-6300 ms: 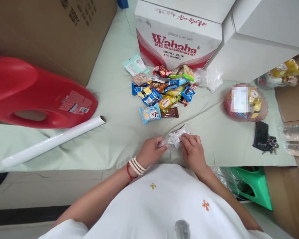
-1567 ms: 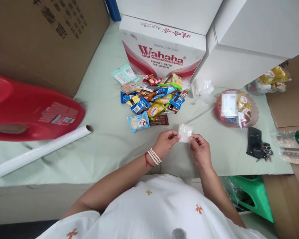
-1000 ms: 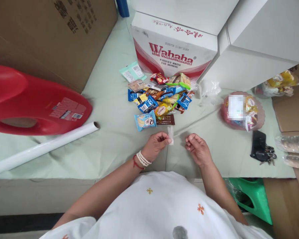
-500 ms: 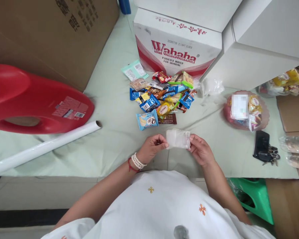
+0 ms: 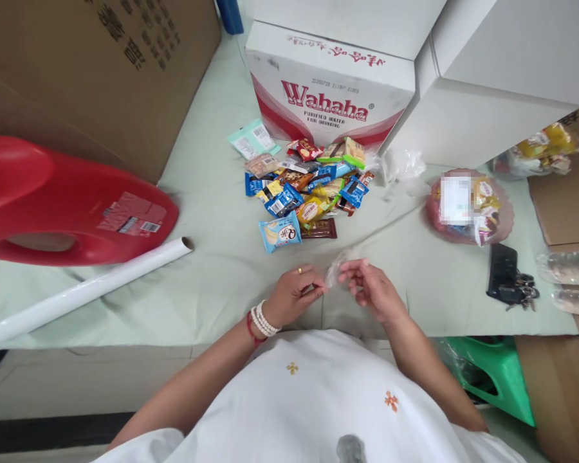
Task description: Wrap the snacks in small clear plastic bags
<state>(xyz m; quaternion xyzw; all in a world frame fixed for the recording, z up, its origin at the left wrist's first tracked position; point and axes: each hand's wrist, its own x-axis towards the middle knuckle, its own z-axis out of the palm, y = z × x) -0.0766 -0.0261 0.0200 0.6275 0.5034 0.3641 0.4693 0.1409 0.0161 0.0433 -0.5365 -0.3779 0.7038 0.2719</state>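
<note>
white shirt (image 5: 318, 399) with small orange flower prints fills the bottom of the view. just above it, both hands sit close together over the pale green cloth (image 5: 212, 283). left hand (image 5: 289, 297) has a ring, pearl bracelets and a red string at the wrist; fingers curled, tips pinched on the near edge of a small clear plastic bag (image 5: 334, 273). right hand (image 5: 369, 288) pinches the same bag from the other side with thumb and forefinger, other fingers loose. bag is crumpled and blurred between the two hands, held just off the cloth; cannot tell if anything is inside.

left of the hands, a white paper roll (image 5: 87, 290) lies slantwise on the cloth, with a red plastic jug (image 5: 62, 206) on its side just behind it. right, a black phone with keys (image 5: 506, 275) lies near the cloth edge, and a green stool (image 5: 496, 373) shows below that.

further out, a snack pile (image 5: 303, 186) of small wrapped packets, light blue packet (image 5: 280, 233) nearest the hands. right of the pile, a loose clear wrapper (image 5: 400, 166) and a pink plate (image 5: 504, 222) with wrapped snacks on it.

at the back, the wahaha water carton (image 5: 328, 90) stands right behind the pile, a white box (image 5: 492, 96) beside it, a brown cardboard box (image 5: 77, 71) far left.
</note>
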